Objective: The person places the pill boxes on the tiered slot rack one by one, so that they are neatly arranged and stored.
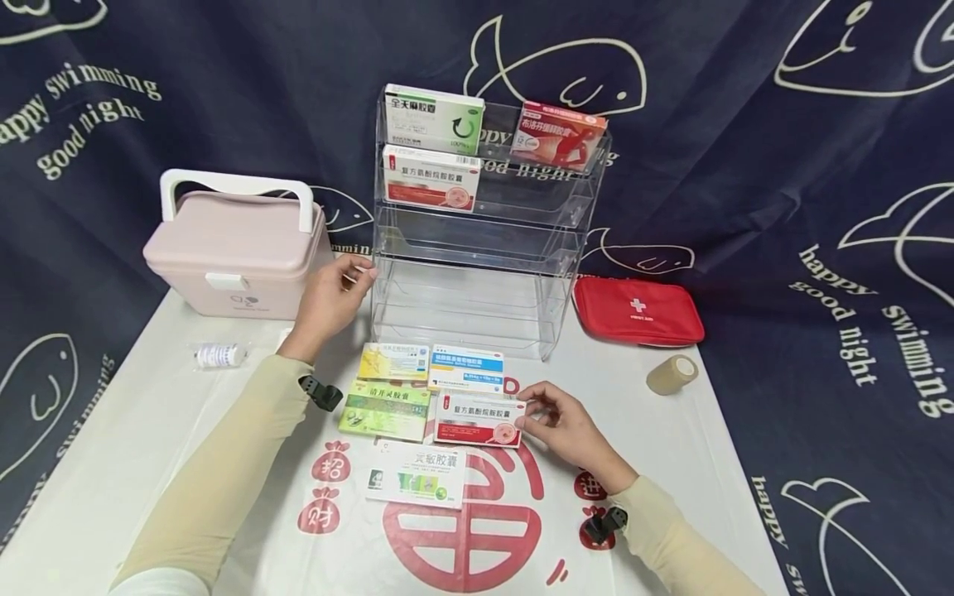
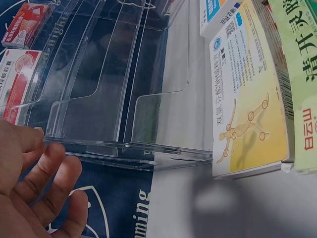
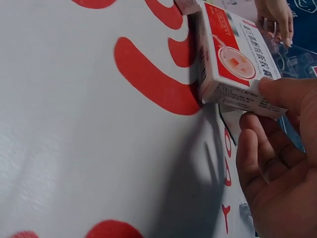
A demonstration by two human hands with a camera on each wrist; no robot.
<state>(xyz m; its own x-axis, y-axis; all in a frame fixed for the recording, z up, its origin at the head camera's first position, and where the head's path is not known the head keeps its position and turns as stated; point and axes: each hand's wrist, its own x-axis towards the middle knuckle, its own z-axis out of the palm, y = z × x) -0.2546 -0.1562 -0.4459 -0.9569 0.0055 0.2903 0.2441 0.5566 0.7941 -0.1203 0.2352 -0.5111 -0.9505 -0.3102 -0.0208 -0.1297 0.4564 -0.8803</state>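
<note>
Right hand (image 1: pixel 564 429) pinches the red-and-white flat cardboard box (image 1: pixel 477 419) by one end, so it could twist loose; relaxed left hand (image 1: pixel 332 300) holds nothing.

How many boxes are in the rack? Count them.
3: a green-white box top left, a red box top right, a red-white box below the first. More may be hidden behind.
</note>
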